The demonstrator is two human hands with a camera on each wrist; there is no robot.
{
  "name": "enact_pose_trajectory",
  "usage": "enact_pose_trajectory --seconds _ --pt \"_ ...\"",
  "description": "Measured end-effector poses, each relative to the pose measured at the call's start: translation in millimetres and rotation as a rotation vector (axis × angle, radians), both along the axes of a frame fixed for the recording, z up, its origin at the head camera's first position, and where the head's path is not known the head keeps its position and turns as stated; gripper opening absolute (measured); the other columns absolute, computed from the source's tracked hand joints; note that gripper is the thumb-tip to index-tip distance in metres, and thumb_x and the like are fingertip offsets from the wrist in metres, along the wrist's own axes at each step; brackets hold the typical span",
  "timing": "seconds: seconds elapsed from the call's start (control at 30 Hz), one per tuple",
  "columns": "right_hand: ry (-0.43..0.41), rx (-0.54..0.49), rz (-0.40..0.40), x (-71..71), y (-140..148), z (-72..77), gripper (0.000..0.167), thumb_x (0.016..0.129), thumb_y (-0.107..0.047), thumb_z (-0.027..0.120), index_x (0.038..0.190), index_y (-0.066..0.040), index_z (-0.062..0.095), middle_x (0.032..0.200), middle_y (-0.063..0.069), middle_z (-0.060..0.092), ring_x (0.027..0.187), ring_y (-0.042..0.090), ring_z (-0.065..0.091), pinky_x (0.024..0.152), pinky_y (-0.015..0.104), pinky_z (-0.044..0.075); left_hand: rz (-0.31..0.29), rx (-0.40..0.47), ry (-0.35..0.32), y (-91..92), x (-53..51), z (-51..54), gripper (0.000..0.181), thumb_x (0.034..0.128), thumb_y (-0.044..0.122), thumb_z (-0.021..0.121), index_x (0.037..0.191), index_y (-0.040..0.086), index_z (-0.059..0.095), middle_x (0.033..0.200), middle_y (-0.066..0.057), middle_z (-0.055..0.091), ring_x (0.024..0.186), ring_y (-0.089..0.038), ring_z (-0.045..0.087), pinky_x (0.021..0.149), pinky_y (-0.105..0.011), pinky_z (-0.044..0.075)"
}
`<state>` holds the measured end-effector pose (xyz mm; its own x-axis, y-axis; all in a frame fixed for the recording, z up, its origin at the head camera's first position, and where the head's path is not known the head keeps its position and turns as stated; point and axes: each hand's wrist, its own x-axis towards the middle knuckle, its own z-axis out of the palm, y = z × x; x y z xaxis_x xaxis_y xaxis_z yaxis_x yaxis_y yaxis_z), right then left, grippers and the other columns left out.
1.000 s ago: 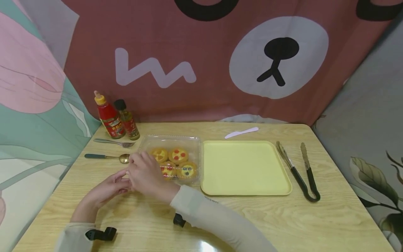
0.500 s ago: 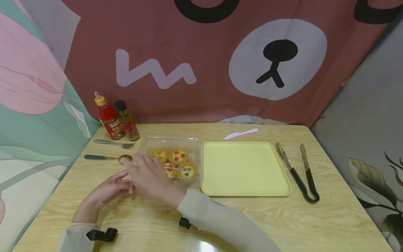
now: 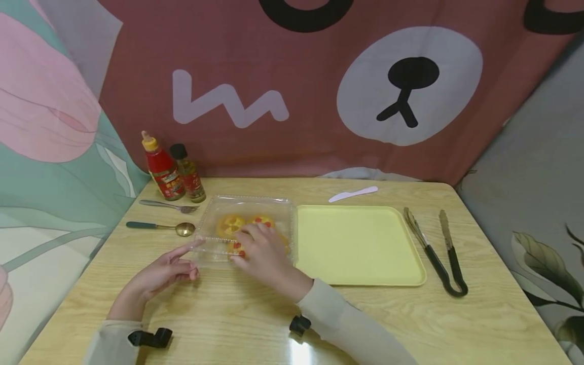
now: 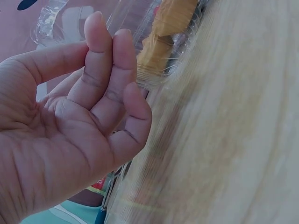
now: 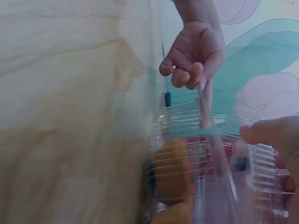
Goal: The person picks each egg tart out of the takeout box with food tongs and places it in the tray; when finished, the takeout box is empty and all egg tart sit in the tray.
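I should apply light, even force to the clear container (image 3: 246, 206), left of frame centre, with my left grip (image 3: 163, 274) relaxed at its edge; whether my right grip (image 3: 266, 257), over it, pinches, I cannot tell.

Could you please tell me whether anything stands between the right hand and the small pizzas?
Yes, clear plastic does: part of the see-through container lies between the right hand and the small pizzas, which show through it. Nothing else is visible between them.
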<state>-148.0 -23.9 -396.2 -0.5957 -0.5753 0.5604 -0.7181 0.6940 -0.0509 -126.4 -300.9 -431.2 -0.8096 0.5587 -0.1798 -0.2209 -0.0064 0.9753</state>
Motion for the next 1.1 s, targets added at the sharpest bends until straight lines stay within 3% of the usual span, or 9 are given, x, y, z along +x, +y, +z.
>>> enact_pose_trajectory --seconds 0.2,0.37,0.53,0.7,0.83,0.97,1.1 --pt "0.068 -0.082 0.029 -0.7 5.9 -8.1 0.042 0.075 -0.043 0.077 0.106 -0.016 0.072 0.103 -0.002 0.065 0.093 0.015 0.057 0.075 0.03 0.046 0.04 -0.059 -0.007 1.6 0.3 0.6 0.063 0.098 0.007 0.048 0.153 0.015 0.017 0.078 0.0 0.066 0.085 -0.018 0.065 0.084 -0.034 0.05" --pt "0.109 -0.144 0.059 -3.8 5.3 -12.0 0.04 0.075 -0.041 0.078 0.103 -0.013 0.073 0.1 -0.001 0.066 0.091 0.014 0.059 0.074 0.027 0.048 0.116 -0.163 0.004 4.6 -1.5 -0.5 0.057 0.0974 0.014 0.052 0.149 0.026 0.031 0.096 -0.002 0.07 0.096 -0.016 0.064 0.081 -0.031 0.049" --pt "0.154 -0.167 0.076 -8.5 5.7 -9.0 0.036 0.074 -0.039 0.078 0.098 -0.012 0.074 0.095 0.0 0.068 0.086 0.014 0.061 0.073 0.027 0.05 0.233 -0.15 0.022 10.2 -5.2 -1.4 0.051 0.0935 0.01 0.059 0.142 0.012 0.043 0.096 -0.005 0.071 0.094 -0.016 0.066 0.083 -0.03 0.051" --pt "0.143 -0.246 0.117 -18.2 8.9 8.6 0.035 0.072 -0.034 0.08 0.095 -0.008 0.075 0.089 0.002 0.068 0.08 0.014 0.063 0.071 0.024 0.051 0.219 -0.19 0.087 9.9 -3.6 2.2 0.054 0.0922 0.006 0.059 0.14 -0.005 0.038 0.092 -0.008 0.07 0.088 -0.016 0.067 0.083 -0.03 0.051" --pt "0.137 -0.27 0.124 -29.7 15.3 33.9 0.036 0.074 -0.033 0.08 0.098 -0.008 0.074 0.091 0.004 0.07 0.082 0.016 0.064 0.069 0.024 0.052 0.179 -0.187 0.113 9.2 -1.5 5.3 0.054 0.0923 0.005 0.059 0.14 -0.006 0.037 0.093 -0.009 0.069 0.087 -0.014 0.067 0.083 -0.031 0.051" --pt "0.094 -0.231 0.079 -41.9 22.6 62.9 0.037 0.074 -0.037 0.079 0.1 -0.01 0.075 0.094 0.004 0.071 0.085 0.018 0.066 0.064 0.027 0.053 0.168 -0.176 0.116 9.6 -0.6 6.6 0.053 0.0917 0.005 0.059 0.14 -0.004 0.04 0.094 -0.011 0.069 0.087 -0.015 0.067 0.084 -0.032 0.051" --pt "0.014 -0.114 0.036 -51.2 27.3 79.8 0.042 0.076 -0.048 0.075 0.102 -0.015 0.074 0.099 0.0 0.071 0.088 0.016 0.066 0.058 0.025 0.051 0.175 -0.188 0.101 9.4 -0.7 5.1 0.053 0.092 0.004 0.059 0.141 -0.004 0.039 0.096 -0.012 0.068 0.088 -0.014 0.067 0.084 -0.032 0.051"
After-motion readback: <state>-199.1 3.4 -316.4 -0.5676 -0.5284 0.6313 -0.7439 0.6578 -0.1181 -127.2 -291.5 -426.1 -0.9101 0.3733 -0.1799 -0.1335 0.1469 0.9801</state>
